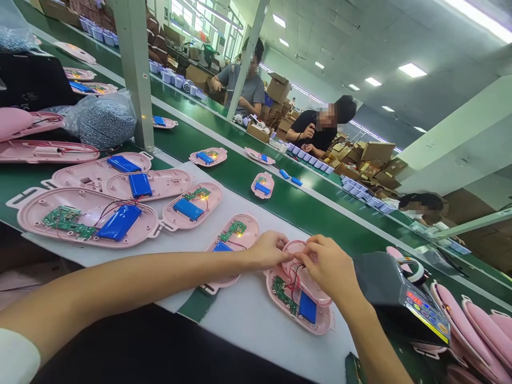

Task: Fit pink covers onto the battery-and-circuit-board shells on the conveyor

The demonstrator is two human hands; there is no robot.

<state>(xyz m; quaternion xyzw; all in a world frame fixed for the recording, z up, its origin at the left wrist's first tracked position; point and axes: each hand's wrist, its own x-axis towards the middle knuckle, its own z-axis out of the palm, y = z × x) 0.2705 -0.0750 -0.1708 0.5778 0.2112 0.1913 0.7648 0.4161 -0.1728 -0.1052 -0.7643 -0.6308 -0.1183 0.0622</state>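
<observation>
My left hand (272,249) pinches the upper left edge of a pink oval cover (310,278). Across from it, my right hand (327,264) has its fingers closed on the cover's upper edge. The cover is tilted over a pink shell (322,322) that lies on the white sheet. Red wires (294,277) run between the two parts. Inside the shell are a green circuit board (282,293) and a blue battery (307,308). Just left of my hands, another pink shell (250,229) with a lit board is partly hidden by my left forearm.
More pink shells with blue batteries (120,222) lie to the left. A dark tape machine (384,282) stands at right, near stacked pink shells (464,325). A metal post (136,74) rises at left. Across the green belt (236,181), several people sit.
</observation>
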